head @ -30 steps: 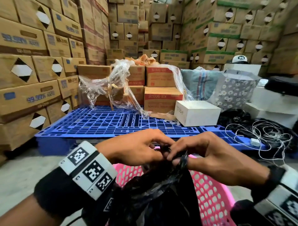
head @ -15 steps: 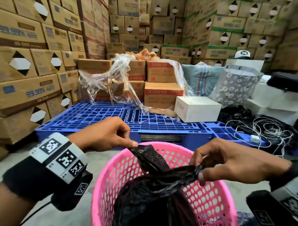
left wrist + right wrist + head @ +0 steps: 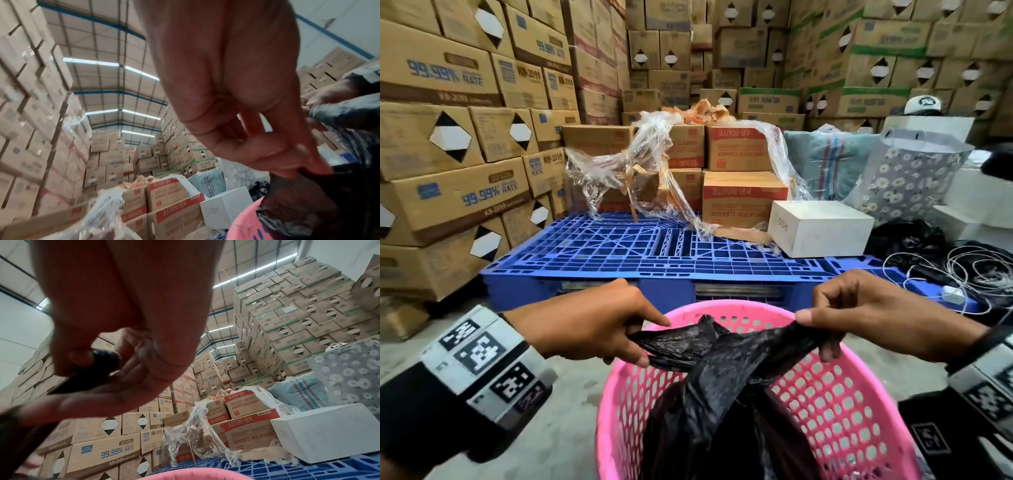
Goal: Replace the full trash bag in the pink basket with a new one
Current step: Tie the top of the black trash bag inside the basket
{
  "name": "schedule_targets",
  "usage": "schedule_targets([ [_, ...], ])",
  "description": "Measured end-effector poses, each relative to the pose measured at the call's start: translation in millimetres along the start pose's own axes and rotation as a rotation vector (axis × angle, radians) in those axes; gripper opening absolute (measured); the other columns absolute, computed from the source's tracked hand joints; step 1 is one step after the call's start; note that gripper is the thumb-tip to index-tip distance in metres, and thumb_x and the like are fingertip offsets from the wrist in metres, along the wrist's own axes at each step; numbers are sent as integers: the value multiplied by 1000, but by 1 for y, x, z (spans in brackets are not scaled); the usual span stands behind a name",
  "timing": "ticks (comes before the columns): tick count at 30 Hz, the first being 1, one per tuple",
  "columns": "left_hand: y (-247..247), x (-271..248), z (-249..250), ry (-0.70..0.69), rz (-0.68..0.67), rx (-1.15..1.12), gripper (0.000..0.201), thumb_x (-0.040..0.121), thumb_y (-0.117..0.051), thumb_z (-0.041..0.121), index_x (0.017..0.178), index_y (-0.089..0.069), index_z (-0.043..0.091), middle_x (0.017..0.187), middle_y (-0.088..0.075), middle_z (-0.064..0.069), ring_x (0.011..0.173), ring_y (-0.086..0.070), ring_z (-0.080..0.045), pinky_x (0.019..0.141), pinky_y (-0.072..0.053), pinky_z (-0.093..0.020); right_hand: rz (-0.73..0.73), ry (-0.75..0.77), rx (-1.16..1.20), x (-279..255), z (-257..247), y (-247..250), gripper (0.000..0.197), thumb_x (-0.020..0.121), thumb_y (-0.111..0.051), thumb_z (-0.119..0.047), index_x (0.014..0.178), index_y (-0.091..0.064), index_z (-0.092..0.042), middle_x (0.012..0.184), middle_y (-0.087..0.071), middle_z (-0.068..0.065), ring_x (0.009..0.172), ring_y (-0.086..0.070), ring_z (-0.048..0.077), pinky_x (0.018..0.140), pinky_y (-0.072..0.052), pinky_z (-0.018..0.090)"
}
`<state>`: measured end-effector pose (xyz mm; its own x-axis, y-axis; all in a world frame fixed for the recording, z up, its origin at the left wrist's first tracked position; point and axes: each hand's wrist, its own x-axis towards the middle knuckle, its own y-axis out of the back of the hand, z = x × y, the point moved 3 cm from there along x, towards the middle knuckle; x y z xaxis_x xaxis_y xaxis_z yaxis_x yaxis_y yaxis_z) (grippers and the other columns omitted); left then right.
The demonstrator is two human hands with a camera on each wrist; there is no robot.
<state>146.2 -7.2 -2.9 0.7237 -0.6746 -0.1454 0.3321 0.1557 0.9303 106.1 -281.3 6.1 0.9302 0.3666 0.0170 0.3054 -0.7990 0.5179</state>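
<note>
The black trash bag point(image 3: 722, 404) sits inside the pink basket point(image 3: 859, 404), and it fills the middle of the basket. Its top is twisted into two ends that cross over each other above the rim. The left hand point(image 3: 589, 325) holds the left end: its grip is pinching the flattened plastic between the thumb and the curled fingers. The right hand point(image 3: 876, 318) holds the other end, also with the grip pinching the plastic, the thumb lying on top and the fingers folded under it. In the right wrist view the black plastic passes between the thumb and the fingers point(image 3: 115, 391). In the left wrist view the fingertips point(image 3: 316, 167) press on the dark plastic just above the pink rim. Both ends are stretched out to the sides, so the two hands are apart from each other, one over each side of the basket.

The basket stands on a grey concrete floor point(image 3: 551, 428). Just behind it lies a blue plastic pallet point(image 3: 619, 253). On the pallet there are some cartons with red bands point(image 3: 743, 202), partly covered by torn clear wrapping film point(image 3: 640, 164), and beside them a white box point(image 3: 822, 228). To the right I see a bag with daisy pattern point(image 3: 907, 178), and near it a bundle of white cable point(image 3: 962, 270). High stacks of brown cartons point(image 3: 448, 144) stand all around.
</note>
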Motion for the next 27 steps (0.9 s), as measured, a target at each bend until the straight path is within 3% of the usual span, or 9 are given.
schedule_targets([
  [3, 1, 2, 1, -8, 8, 253, 19, 84, -66, 33, 99, -68, 23, 64, -66, -2, 51, -55, -14, 47, -35, -17, 188, -16, 12, 2, 6, 9, 31, 79, -66, -16, 55, -60, 2, 61, -59, 39, 47, -66, 22, 51, -54, 27],
  [5, 1, 4, 2, 7, 31, 399, 19, 87, -60, 35, 85, -66, 17, 65, -61, -4, 58, -51, -18, 54, -37, -31, 255, -39, 71, 2, 11, 14, 29, 75, -69, -15, 59, -62, 8, 60, -63, 33, 50, -68, 25, 50, -56, 26],
  [7, 2, 5, 4, 50, 46, 416, 27, 90, -54, 38, 78, -62, 14, 68, -61, -3, 64, -52, -19, 57, -36, -34, 293, -47, 129, 2, 11, 15, 35, 68, -72, -21, 70, -65, 13, 63, -70, 26, 54, -70, 26, 51, -57, 23],
  [9, 5, 8, 6, 103, 67, 169, 31, 92, -51, 37, 70, -60, 18, 57, -55, 5, 54, -47, -11, 53, -34, -27, 291, -12, 175, 0, 1, 13, 36, 66, -76, -26, 75, -69, 8, 69, -73, 25, 59, -71, 26, 54, -57, 22],
  [11, 7, 12, 9, 176, 89, -308, 33, 93, -51, 32, 63, -57, 18, 46, -44, 9, 42, -37, -7, 46, -30, -21, 231, 55, 188, -3, -16, 7, 29, 67, -74, -25, 71, -71, 4, 76, -73, 25, 62, -71, 25, 57, -57, 22],
  [15, 4, 24, 26, 171, 122, -890, 30, 93, -52, 22, 68, -61, 8, 49, -41, 5, 37, -32, -7, 38, -24, -16, 56, 134, 134, -6, -44, -16, 25, 65, -73, -19, 57, -64, 3, 72, -71, 29, 58, -65, 22, 54, -52, 22],
  [19, -2, 37, 51, 75, 100, -1038, 24, 91, -54, 18, 77, -67, 5, 52, -46, 3, 39, -34, -5, 40, -23, -15, -43, 114, 130, -1, -50, -34, 14, 63, -76, -8, 58, -64, -5, 76, -68, 33, 56, -64, 14, 54, -51, 18],
  [23, -12, 40, 65, 4, 89, -1033, 19, 91, -55, 18, 77, -62, 9, 53, -49, 4, 41, -37, -6, 42, -24, -17, -136, 50, 104, -1, -45, -34, 12, 72, -73, 3, 73, -67, -7, 70, -68, 17, 60, -64, 20, 55, -53, 20],
  [27, -20, 37, 74, -32, 55, -1001, 25, 93, -51, 17, 70, -62, 17, 55, -47, 5, 45, -37, -7, 47, -21, -23, -28, 95, 19, -2, -47, -29, 11, 73, -72, 3, 74, -68, -8, 72, -71, 19, 62, -65, 20, 56, -53, 21],
])
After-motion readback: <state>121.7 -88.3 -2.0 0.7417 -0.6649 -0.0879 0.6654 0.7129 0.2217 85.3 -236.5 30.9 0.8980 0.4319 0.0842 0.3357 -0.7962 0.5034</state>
